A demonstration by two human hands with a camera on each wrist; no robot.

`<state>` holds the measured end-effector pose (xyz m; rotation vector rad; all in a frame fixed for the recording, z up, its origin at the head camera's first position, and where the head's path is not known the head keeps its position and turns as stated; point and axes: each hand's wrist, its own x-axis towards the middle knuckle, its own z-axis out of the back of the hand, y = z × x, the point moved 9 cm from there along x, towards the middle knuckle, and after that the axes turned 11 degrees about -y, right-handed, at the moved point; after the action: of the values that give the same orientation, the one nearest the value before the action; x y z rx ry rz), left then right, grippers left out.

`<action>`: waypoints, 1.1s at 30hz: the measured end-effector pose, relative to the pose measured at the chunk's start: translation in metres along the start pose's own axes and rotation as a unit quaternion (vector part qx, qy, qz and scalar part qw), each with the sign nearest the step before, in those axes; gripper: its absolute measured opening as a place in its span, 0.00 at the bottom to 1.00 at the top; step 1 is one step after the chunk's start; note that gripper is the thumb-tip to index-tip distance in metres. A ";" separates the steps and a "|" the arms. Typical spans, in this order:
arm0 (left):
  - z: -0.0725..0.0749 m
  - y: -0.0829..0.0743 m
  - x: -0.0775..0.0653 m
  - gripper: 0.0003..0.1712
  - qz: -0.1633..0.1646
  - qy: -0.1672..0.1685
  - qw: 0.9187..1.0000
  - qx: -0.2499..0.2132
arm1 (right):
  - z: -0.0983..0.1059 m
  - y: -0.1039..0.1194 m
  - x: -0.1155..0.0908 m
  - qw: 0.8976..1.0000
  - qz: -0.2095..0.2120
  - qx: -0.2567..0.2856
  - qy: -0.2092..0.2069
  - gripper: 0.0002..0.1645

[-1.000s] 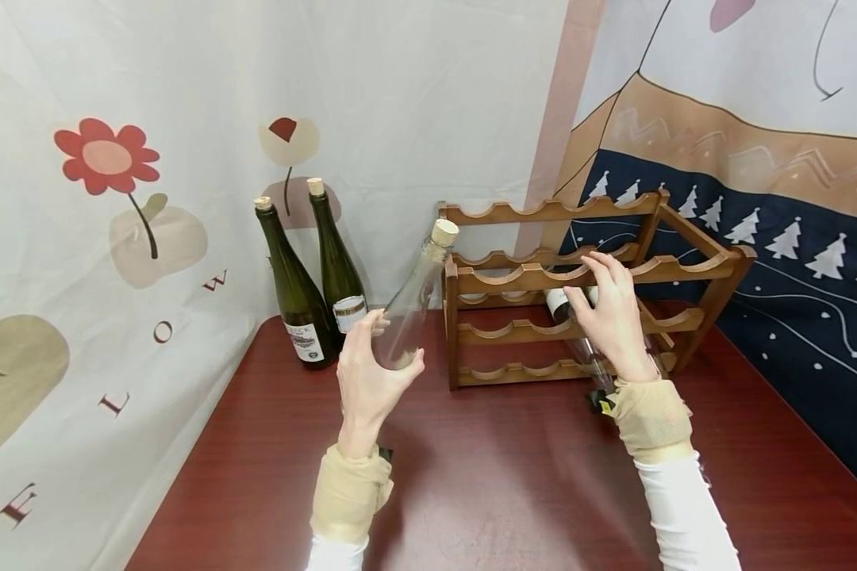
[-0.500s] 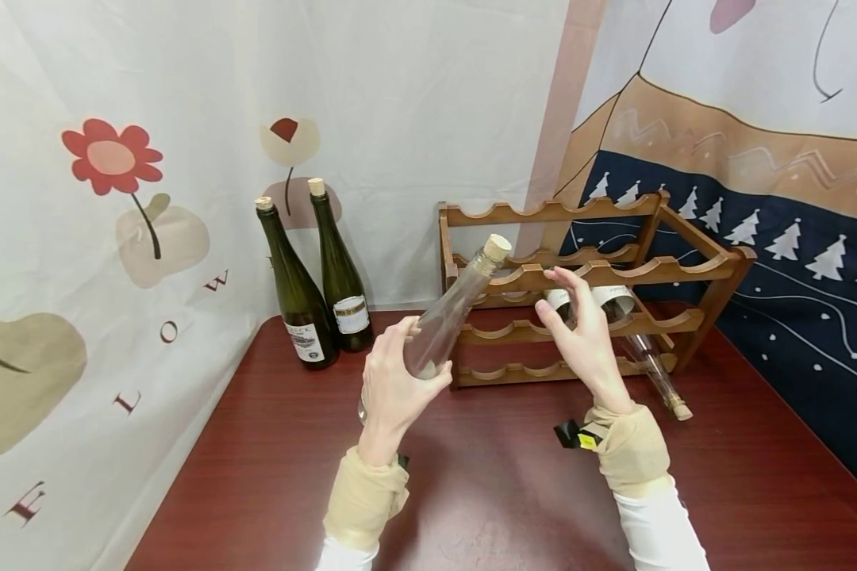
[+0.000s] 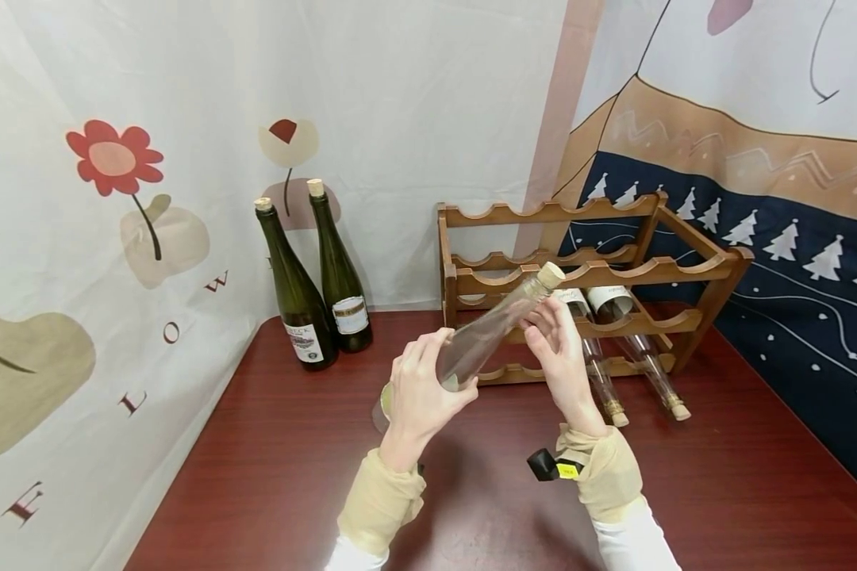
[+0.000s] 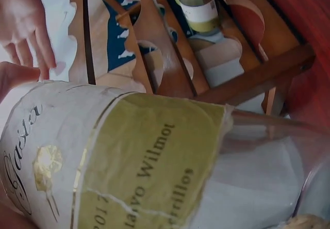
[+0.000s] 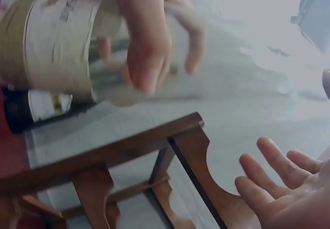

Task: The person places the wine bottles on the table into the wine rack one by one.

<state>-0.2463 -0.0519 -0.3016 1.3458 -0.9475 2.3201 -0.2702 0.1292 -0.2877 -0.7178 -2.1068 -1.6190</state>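
Observation:
My left hand (image 3: pixel 423 390) grips a clear glass bottle (image 3: pixel 487 329) around its body. The bottle tilts, its corked neck up and to the right, in front of the wine rack (image 3: pixel 514 277). A white and gold label (image 4: pixel 149 159) fills much of the left wrist view. Close to the neck, my right hand (image 3: pixel 563 361) has its fingers spread and relaxed; in the right wrist view its palm (image 5: pixel 294 198) holds nothing. Two clear corked bottles (image 3: pixel 603 388) lie in the rack's lower right, necks toward me.
Two dark green corked bottles (image 3: pixel 296 285) stand upright at the table's back left, near the patterned curtain (image 3: pixel 414 119). The wooden rack stands at the back right of the red-brown table (image 3: pixel 271 468). Its scalloped rails have several slots.
My left hand has carried the clear bottle rightward, tilting it further toward level. The right hand has drawn back from the rack, leftward and down, toward the bottle's neck, uncovering the racked bottles.

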 end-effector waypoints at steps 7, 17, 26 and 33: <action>-0.012 -0.012 -0.008 0.41 -0.026 0.020 0.999 0.019 | -0.005 0.005 -0.006 0.997 0.035 0.064 -0.002 0.22; -0.024 -0.026 -0.018 0.40 -0.059 0.042 0.996 0.044 | -0.008 0.007 -0.014 0.972 0.034 0.231 -0.001 0.18; -0.030 -0.033 -0.023 0.41 -0.072 0.053 0.995 0.053 | 0.000 0.002 -0.015 0.956 0.034 0.268 -0.115 0.01; -0.034 -0.041 -0.027 0.43 -0.106 0.034 0.991 0.078 | 0.016 -0.001 -0.020 0.932 0.074 0.274 -0.225 0.11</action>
<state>-0.2319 0.0031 -0.3204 1.3437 -0.5829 2.2976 -0.2546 0.1413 -0.3039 -1.0804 -2.5735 -0.7592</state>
